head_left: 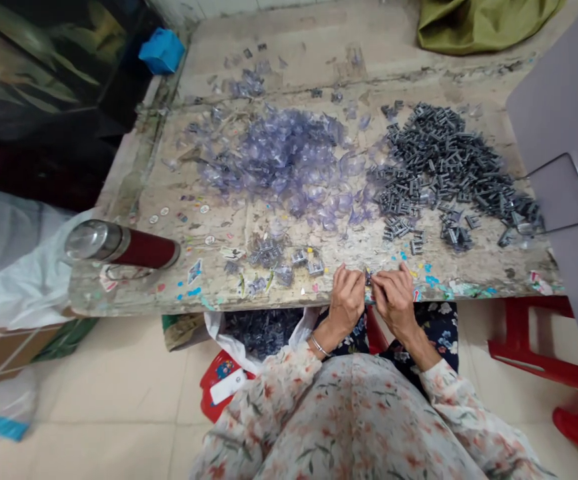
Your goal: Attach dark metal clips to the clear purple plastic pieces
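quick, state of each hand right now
Left hand: closed, pinching a small dark piece.
Right hand: closed, pinching the same piece from the other side.

Left hand (347, 298) and right hand (397, 298) both working close in, backs up, fingertips (377, 281) facing each other across a narrow gap. Fingers curled on both sides, each in a pinch grip. Left wrist (323, 339) sits below and left of its fingers, right wrist (417, 341) below and right. Forearms (289, 373) spread outward from there, roughly mirrored. Exact thumb placement too small to read.
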The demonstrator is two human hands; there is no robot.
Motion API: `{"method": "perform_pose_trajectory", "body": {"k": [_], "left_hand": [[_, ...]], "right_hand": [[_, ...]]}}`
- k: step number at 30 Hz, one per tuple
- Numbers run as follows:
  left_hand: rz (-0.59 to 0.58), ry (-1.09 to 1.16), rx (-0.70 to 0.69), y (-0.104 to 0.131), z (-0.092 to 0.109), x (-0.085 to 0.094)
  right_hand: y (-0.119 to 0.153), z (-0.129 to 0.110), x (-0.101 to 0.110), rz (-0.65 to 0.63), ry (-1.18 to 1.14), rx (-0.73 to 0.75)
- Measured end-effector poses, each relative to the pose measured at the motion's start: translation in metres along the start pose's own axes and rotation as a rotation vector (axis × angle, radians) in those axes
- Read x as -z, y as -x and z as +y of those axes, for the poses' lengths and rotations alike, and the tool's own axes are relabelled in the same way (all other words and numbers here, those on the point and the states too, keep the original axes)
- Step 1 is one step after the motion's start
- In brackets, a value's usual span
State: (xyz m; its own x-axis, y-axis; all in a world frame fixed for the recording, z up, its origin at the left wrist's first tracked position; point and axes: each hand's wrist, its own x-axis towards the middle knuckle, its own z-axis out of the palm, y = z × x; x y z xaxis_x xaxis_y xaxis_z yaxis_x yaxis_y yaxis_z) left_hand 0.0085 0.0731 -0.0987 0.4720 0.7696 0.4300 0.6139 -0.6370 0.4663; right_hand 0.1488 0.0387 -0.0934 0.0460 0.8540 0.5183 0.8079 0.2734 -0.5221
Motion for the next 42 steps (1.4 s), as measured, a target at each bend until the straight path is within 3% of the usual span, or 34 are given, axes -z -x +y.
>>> {"method": "perform_pose_trajectory", "body": {"k": [8, 15, 21, 24, 27, 31, 35, 38, 42], "left_hand": [[-0.015, -0.013, -0.032, 0.005, -0.002, -0.008], [0.012, 0.006, 0.18, -0.003, 0.004, 0.017], [0.175, -0.076, 0.256, 0.016, -0.011, 0.036], [0.298, -0.069, 0.281, 0.024, -0.028, 0.057], [0.394, -0.136, 0.345, 0.028, -0.063, 0.088], [0.355, -0.254, 0.421, 0.027, -0.13, 0.131], [0.225, -0.045, 0.373, 0.023, -0.182, 0.149], [0.142, 0.143, 0.34, 0.018, -0.19, 0.144], [0.099, 0.288, 0.36, 0.013, -0.178, 0.137]], "right_hand": [[0.004, 0.001, -0.002, 0.0, 0.004, -0.024], [-0.004, -0.009, -0.004, -0.055, -0.041, -0.043], [-0.02, -0.037, -0.035, -0.171, -0.104, -0.044], [-0.025, -0.053, -0.055, -0.147, -0.169, -0.05], [-0.027, -0.07, -0.073, -0.126, -0.204, -0.027], [-0.032, -0.089, -0.095, -0.17, -0.23, 0.026], [-0.043, -0.101, -0.116, -0.178, -0.294, 0.028], [-0.055, -0.108, -0.13, -0.154, -0.338, -0.004], [-0.069, -0.121, -0.144, -0.169, -0.383, -0.008]]}}
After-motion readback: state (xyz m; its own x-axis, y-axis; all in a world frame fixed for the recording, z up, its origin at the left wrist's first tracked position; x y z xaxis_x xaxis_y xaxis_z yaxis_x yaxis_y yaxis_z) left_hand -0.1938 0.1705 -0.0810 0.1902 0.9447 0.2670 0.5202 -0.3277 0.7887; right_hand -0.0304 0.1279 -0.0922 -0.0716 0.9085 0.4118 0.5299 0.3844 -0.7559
